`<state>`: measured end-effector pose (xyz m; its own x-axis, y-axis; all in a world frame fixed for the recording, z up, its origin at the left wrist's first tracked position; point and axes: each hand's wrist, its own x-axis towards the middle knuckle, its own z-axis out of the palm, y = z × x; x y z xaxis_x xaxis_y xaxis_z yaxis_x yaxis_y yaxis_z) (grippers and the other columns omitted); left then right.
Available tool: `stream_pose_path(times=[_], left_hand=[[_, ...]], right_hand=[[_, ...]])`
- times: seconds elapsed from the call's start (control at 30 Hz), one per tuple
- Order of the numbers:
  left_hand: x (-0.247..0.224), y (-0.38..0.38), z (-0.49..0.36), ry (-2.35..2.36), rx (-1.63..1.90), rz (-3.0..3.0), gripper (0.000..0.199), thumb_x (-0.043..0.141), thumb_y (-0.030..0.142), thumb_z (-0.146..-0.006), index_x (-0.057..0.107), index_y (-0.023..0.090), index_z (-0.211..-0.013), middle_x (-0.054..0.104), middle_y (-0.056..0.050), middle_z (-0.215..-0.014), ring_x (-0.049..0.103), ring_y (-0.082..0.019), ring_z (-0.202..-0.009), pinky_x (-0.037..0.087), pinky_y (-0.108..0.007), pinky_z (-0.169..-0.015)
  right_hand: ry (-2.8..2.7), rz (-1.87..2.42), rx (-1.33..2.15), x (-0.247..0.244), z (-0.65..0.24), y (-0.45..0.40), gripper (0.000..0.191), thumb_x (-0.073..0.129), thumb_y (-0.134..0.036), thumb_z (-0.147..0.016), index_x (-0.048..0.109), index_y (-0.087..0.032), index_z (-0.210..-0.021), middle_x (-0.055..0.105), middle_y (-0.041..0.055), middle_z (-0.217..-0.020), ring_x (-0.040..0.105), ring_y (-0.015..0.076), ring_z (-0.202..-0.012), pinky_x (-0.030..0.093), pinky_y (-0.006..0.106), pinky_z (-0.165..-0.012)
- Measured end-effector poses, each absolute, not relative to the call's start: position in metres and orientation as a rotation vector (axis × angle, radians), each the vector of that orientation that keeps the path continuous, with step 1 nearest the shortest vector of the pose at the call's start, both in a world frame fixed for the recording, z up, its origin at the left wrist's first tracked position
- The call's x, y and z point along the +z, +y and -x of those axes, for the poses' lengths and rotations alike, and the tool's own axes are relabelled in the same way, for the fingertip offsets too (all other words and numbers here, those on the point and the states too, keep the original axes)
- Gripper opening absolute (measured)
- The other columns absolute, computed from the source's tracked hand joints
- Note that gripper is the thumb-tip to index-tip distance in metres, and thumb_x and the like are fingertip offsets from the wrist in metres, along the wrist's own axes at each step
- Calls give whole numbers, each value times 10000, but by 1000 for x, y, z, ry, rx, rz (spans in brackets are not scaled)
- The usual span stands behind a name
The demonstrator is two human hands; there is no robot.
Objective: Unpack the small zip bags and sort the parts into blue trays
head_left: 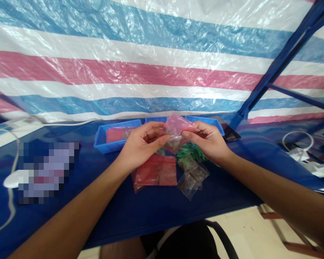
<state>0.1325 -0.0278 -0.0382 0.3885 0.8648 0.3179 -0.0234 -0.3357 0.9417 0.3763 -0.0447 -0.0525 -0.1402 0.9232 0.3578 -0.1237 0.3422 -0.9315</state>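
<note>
Between both hands, raised over the table, is a pink plastic bag (179, 124) with a clear, crinkled part at its lower side; what lies inside cannot be made out. My left hand (144, 142) pinches its left edge between thumb and fingers. On the opposite side my right hand (206, 138) grips the bag with thumb and fingertips. Below them lies a stack of red zip bags (156, 172). Just right of that stack, small clear bags (193, 178) with dark little pieces rest against green packets (187, 154), partly hidden by my right hand.
Blue bins (110, 146) line the table's back, the left one holding red bags (119, 133). A dark flat device (230, 132) lies behind my right hand. White cables (298, 138) sit at right; a white round object (12, 180) and a pixelated item (50, 169) at left.
</note>
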Motion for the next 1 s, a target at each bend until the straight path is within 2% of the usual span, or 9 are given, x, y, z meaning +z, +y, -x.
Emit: stream_pose_path(times=[0.2,0.3,0.37,0.47,0.57,0.7,0.8,0.87,1.0], left_hand=[[-25,-10,-116,879,1471,-1456,589,933,421,-836,715,250,-1355,774,-8,-975,703,-134,-781,549,-215,-679],[-17,6,-91,1072,1650,-1489,585,899,410,-865,701,212,-1379,701,23,-800,601,-118,-660,514,-232,-655],[-12,13,-71,1300,1670,-1586,575,838,361,-925,661,167,-1436,691,19,-788,570,-122,-663,519,-259,-709],[-5,14,-45,1810,1413,-1999,591,722,300,-991,577,188,-1553,778,-46,-1031,640,-187,-796,564,-368,-897],[-5,11,-34,2072,1151,-2160,685,653,290,-993,463,153,-1637,755,-124,-1315,702,-281,-1058,531,-463,-1098],[-18,14,-36,2027,995,-2230,839,619,286,-946,331,59,-1700,730,-170,-1380,668,-345,-1287,485,-489,-1197],[-26,18,-37,2027,946,-2295,923,616,335,-925,256,88,-1738,705,-172,-1413,642,-380,-1351,503,-509,-1181],[-28,20,-34,2062,896,-2318,878,612,354,-923,318,142,-1723,713,-152,-1401,655,-379,-1333,515,-514,-1164],[-25,21,-27,2188,752,-2386,660,667,408,-891,631,173,-1507,703,-165,-1399,634,-398,-1331,488,-533,-1189]], right_hand=[[-1481,817,1165,-53,-376,-44,368,918,-527,-849,796,-207,-982,818,40,-931,762,183,-772,661,331,-730],[-1479,858,1112,-54,-377,-43,386,900,-563,-855,801,-203,-953,805,50,-891,744,188,-764,636,311,-658],[-1479,868,1081,-53,-377,-42,388,893,-572,-860,798,-204,-938,799,47,-867,727,182,-740,619,306,-645],[-1505,868,1087,-52,-378,-43,388,886,-572,-867,796,-201,-940,797,45,-870,719,174,-722,606,302,-641],[-1528,868,1111,-53,-377,-44,378,883,-556,-873,794,-193,-929,788,39,-855,703,162,-690,585,289,-618],[-1544,865,1109,-55,-377,-44,362,873,-538,-888,789,-188,-924,781,33,-828,672,143,-649,565,280,-611],[-1553,854,1103,-55,-377,-44,359,870,-537,-892,788,-190,-929,782,33,-824,675,147,-653,564,280,-612],[-1556,846,1100,-56,-377,-44,359,871,-539,-892,785,-193,-933,785,34,-830,678,149,-658,562,279,-610],[-1571,851,1099,-58,-378,-44,372,860,-557,-897,780,-195,-936,782,36,-830,671,152,-655,556,281,-605]])
